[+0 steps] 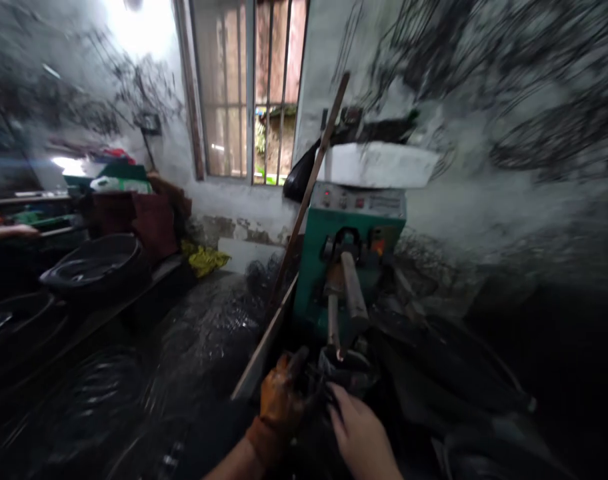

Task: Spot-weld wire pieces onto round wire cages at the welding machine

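Observation:
My left hand [280, 400], in an orange glove, is closed at the bottom centre around something dark that blur and shadow obscure. Bare and with fingers curled, my right hand [359, 430] grips at the same dark area just to the right. Directly ahead stands a green machine [311, 267] with a grey control panel [359, 202] and a small red light. Two bar-like arms stick out of it towards me, an upper arm [354, 287] and a thinner lower arm [333, 317]. A dark, round-rimmed container [347, 363] sits below their ends, close to my fingers.
A long wooden stick [311, 180] leans beside the machine, and a board [264, 347] slants at its left. Tangled dark wire [199, 327] covers the floor. Black basins [101, 257] line the left side, where another person's hand [11, 232] shows. A white foam box [379, 165] tops the machine.

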`<state>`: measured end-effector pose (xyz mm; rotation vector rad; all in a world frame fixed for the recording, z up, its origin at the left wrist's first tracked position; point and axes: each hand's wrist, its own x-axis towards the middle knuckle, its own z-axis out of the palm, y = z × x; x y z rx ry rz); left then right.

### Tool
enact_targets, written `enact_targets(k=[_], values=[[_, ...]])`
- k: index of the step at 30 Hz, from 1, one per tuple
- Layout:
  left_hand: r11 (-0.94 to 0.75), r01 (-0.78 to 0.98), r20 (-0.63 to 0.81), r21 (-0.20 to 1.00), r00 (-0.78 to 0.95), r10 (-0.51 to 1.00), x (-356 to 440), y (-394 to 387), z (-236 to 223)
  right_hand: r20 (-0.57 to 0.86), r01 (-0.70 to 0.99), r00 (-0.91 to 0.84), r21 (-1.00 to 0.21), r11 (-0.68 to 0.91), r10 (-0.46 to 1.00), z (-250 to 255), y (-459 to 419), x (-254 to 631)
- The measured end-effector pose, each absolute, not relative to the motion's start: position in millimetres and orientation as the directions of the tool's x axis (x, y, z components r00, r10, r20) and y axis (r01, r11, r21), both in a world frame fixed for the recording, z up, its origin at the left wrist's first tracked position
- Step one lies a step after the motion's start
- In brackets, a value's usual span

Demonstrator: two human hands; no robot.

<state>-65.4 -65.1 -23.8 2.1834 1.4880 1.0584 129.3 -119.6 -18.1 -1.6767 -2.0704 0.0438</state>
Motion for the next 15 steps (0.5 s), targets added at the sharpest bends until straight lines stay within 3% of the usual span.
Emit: enact_targets(k=[9,13,15], values=[[-0.459,0.734,0.486,0.5,0.2,0.851,-63,-54,-47,0.139,0.927,-0.088,-0.351,0.132,0.986,-27,-93,153],[-0.516,0.752,0.409,0.41,0.354,0.841,-85,-46,-51,0.17,0.926,-0.034,-0.366,0.095,0.985,-35,-94,161],[-0.48,0.792,0.413,0.377,0.32,0.853,-99,-39,-57,0.185,0.914,-0.015,-0.395,0.088,0.983,-37,-94,165]])
